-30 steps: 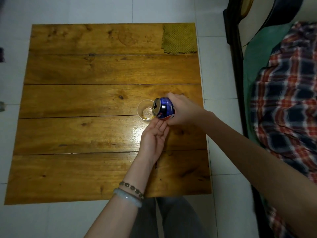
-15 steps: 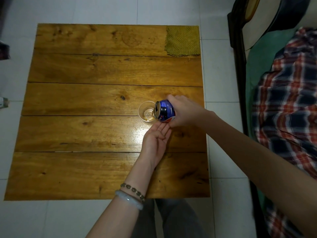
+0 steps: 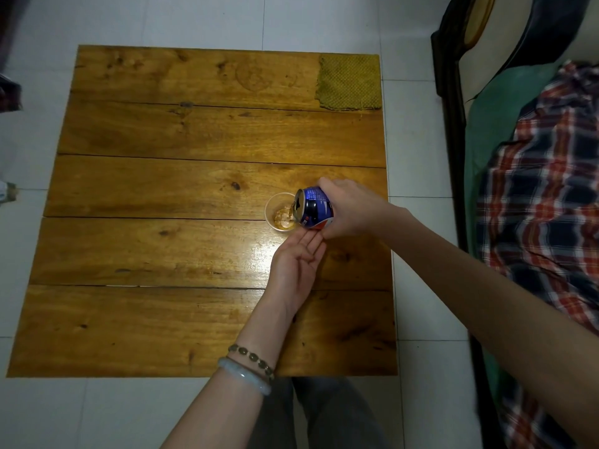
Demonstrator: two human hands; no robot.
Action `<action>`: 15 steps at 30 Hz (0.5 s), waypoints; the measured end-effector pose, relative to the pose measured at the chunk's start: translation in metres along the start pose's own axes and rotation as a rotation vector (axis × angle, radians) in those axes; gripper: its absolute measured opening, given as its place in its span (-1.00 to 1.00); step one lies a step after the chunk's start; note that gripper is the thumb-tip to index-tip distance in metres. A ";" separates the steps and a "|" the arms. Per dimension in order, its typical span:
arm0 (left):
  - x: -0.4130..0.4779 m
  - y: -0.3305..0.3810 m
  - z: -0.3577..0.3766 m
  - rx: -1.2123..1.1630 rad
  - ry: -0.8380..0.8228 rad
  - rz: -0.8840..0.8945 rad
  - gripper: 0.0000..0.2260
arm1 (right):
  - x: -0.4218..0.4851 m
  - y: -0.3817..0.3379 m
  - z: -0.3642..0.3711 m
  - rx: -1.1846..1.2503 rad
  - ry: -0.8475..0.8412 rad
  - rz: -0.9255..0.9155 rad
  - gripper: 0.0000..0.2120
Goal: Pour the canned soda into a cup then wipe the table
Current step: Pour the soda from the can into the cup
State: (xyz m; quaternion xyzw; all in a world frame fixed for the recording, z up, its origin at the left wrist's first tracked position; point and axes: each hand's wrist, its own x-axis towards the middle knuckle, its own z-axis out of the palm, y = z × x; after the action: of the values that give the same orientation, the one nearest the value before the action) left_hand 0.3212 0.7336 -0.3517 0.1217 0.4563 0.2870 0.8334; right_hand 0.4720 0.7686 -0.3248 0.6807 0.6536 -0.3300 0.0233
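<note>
Supporting surface: square table of brown wooden planks (image 3: 162, 176), set on pale floor tiles (image 3: 418, 124).
Cup: small clear plastic cup (image 3: 275, 205), upright right of the table's middle, with amber soda and foam in its bottom.
Left hand: left hand (image 3: 296, 264) palm up, fingers straight and together, tips just beneath the can.
Can: blue aluminium soda can (image 3: 316, 207), tipped on its side, mouth over the cup's rim.
Right hand: right hand (image 3: 351, 212), fingers wrapped round the can's base end.
Cloth: olive-green woven cloth (image 3: 348, 82), flat on the table's far right corner.
</note>
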 end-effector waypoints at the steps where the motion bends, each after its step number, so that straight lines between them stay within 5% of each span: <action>1: 0.000 0.001 0.000 -0.001 -0.006 -0.001 -0.37 | 0.001 0.000 -0.001 -0.005 0.002 0.002 -0.32; 15: -0.002 0.004 -0.005 0.031 -0.069 -0.032 -0.34 | -0.002 -0.007 -0.004 -0.043 -0.018 0.034 -0.31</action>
State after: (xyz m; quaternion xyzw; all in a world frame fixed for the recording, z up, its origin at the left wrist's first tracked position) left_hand 0.3146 0.7357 -0.3515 0.1373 0.4335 0.2619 0.8513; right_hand 0.4676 0.7700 -0.3176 0.6881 0.6486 -0.3216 0.0496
